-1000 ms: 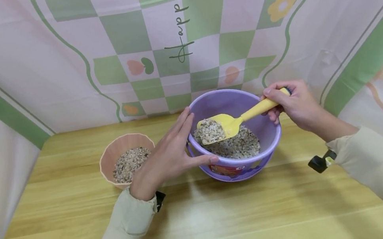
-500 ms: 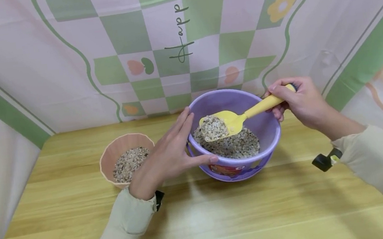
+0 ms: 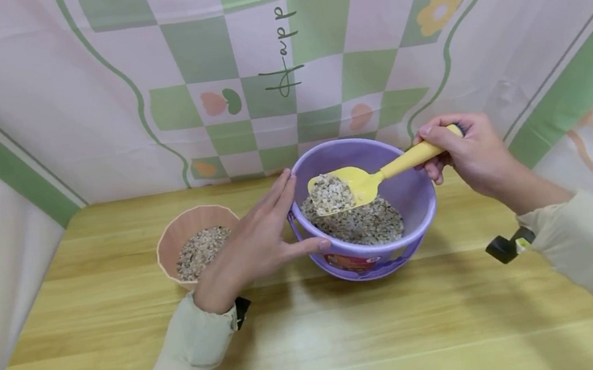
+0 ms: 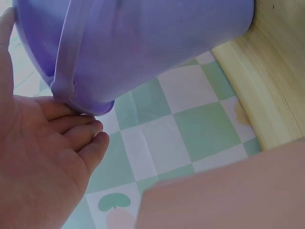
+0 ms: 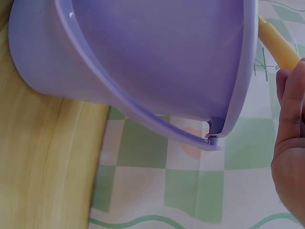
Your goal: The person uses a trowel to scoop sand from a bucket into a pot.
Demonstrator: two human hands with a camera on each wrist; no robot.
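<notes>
My right hand (image 3: 472,151) grips the handle of a yellow toy shovel (image 3: 366,189). Its blade carries a heap of coarse gravel (image 3: 332,194), held level with the mouth of a purple bucket (image 3: 428,218). More gravel (image 3: 370,222) covers the bucket's bottom. My left hand (image 3: 259,239) rests on the bucket's left rim, fingers extended and thumb along the front. In the left wrist view the left hand's fingertips (image 4: 90,138) meet the rim near the bucket's handle joint. The right wrist view shows the bucket's side (image 5: 157,57) and only part of the yellow shovel handle (image 5: 279,45).
A pink bowl (image 3: 168,250) with gravel in it stands left of the bucket, partly hidden behind my left hand. Both stand on a wooden table (image 3: 316,343). A checkered cloth (image 3: 257,42) hangs close behind the bucket.
The loaded shovel has risen a little and shifted slightly right with my right hand. My left hand has stayed on the bucket's rim.
</notes>
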